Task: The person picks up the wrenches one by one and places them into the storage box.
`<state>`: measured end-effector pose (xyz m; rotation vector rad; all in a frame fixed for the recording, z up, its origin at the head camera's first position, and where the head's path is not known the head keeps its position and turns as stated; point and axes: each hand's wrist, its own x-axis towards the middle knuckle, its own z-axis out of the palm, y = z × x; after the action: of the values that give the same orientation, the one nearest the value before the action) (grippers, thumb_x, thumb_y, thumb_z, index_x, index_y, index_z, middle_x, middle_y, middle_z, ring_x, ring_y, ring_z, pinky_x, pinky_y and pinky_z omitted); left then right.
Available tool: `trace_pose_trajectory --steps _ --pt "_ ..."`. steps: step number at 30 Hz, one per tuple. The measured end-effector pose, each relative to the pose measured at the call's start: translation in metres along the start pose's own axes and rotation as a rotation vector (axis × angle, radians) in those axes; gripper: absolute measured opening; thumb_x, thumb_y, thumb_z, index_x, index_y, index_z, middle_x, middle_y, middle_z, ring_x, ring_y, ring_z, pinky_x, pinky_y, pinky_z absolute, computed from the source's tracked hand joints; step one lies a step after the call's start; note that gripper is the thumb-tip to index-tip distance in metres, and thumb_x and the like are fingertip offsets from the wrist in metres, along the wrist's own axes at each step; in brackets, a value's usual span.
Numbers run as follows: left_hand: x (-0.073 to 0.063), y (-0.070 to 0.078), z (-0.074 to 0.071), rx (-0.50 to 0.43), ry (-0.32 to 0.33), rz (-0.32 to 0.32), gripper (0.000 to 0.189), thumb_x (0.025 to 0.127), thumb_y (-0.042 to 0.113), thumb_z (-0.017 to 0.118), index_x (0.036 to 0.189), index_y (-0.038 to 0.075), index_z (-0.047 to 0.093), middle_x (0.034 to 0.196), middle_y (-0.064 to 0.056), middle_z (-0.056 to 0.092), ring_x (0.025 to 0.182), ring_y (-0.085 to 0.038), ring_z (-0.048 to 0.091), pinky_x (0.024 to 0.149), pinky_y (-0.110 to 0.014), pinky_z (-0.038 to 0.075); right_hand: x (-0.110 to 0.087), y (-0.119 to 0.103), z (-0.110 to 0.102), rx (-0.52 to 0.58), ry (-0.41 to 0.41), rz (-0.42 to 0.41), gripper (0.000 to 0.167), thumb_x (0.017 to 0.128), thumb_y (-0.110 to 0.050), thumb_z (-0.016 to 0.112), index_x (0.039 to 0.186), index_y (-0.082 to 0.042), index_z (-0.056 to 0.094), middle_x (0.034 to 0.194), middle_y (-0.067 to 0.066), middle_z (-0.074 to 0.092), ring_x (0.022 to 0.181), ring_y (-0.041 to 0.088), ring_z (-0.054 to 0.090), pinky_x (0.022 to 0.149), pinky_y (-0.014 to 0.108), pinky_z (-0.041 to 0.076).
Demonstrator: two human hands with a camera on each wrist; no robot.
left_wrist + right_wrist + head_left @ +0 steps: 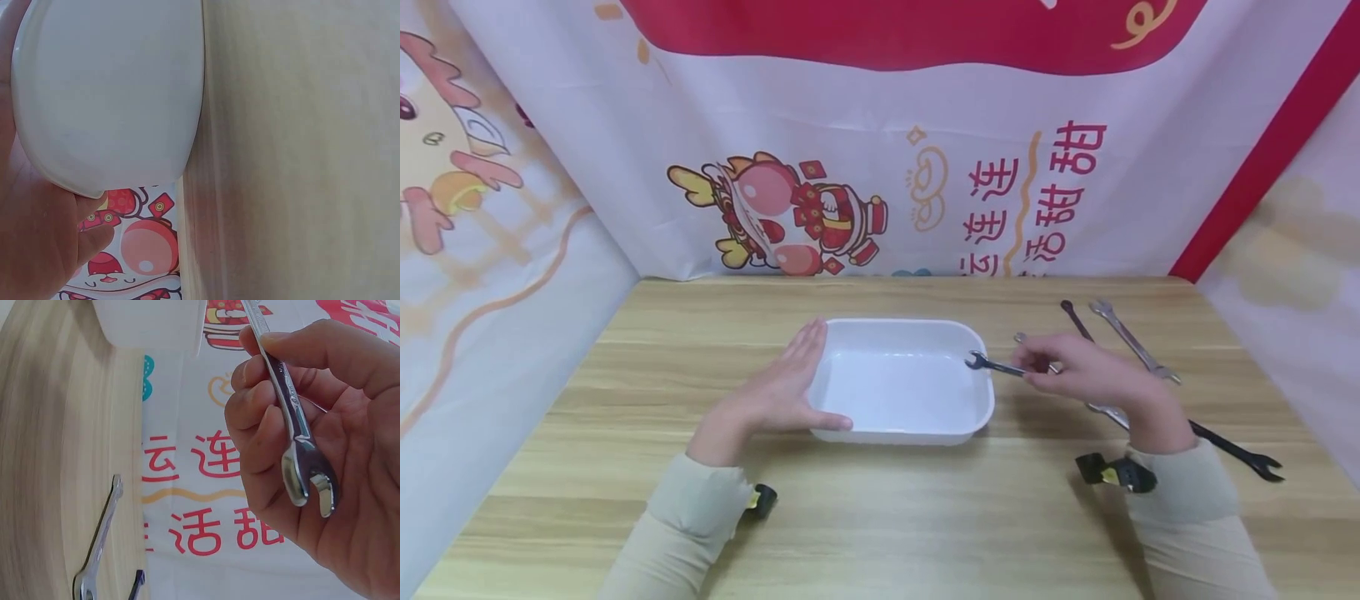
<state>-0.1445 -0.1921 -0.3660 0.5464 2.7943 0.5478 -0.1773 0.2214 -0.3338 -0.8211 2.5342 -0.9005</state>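
Note:
A white rectangular plastic tray [898, 437] sits on the wooden table. My left hand [778, 392] holds its left end, thumb along the front rim and fingers at the far corner; the left wrist view shows the hand [37, 219] around the tray's end [112, 94]. In my right hand [1086, 371], thumb and fingers grip a silver open-end wrench [1000, 367]. One wrench end points left and overlaps the tray's right rim in the head view. The right wrist view shows the wrench's other open end [309, 478] by the palm.
Right of the tray lie a silver wrench [1135, 342], a black open-end wrench [1236, 448], a dark-ended wrench [1075, 318] and another silver wrench [1108, 411], some partly hidden by my right hand and arm. A printed cloth [850, 108] hangs behind the table [887, 525].

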Motion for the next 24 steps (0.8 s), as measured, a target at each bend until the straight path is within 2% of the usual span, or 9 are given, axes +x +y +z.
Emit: trace_pose_trajectory --steps 6,13,18,24 --pt "0.0 0.001 -0.002 -0.007 -0.001 -0.009 0.143 0.063 0.085 0.067 0.159 0.013 -0.011 0.168 -0.002 -0.014 0.156 -0.023 -0.008 0.125 -0.049 0.013 0.007 -0.009 0.002 -0.004 0.002 -0.03 0.012 0.094 -0.01 0.066 0.104 -0.016 0.068 0.091 0.0 0.066 0.088 0.02 0.058 0.078 0.029 0.055" --pt "0.0 0.0 0.0 -0.001 0.002 -0.002 0.142 0.064 0.087 0.064 0.159 0.012 -0.01 0.168 -0.002 -0.015 0.156 -0.023 -0.009 0.126 -0.048 0.012 0.016 -0.02 0.006 -0.003 -0.007 -0.054 0.014 0.094 -0.011 0.066 0.108 -0.012 0.068 0.093 0.003 0.066 0.087 0.019 0.057 0.078 0.03 0.056" --pt "0.0 -0.001 0.001 0.006 0.005 0.005 0.142 0.065 0.087 0.063 0.159 0.011 -0.011 0.167 -0.003 -0.017 0.156 -0.022 -0.01 0.127 -0.047 0.01 0.022 -0.025 0.01 -0.014 -0.015 -0.08 0.016 0.094 -0.01 0.067 0.109 -0.014 0.069 0.097 0.0 0.067 0.091 0.019 0.057 0.082 0.032 0.056" --pt "0.0 -0.002 0.001 0.006 0.011 0.011 0.142 0.065 0.087 0.064 0.159 0.011 -0.01 0.168 -0.005 -0.014 0.156 -0.023 -0.01 0.127 -0.047 0.011 0.031 -0.03 0.016 0.007 -0.026 -0.089 0.015 0.094 -0.011 0.067 0.109 -0.014 0.069 0.095 0.0 0.066 0.09 0.019 0.056 0.08 0.032 0.056"
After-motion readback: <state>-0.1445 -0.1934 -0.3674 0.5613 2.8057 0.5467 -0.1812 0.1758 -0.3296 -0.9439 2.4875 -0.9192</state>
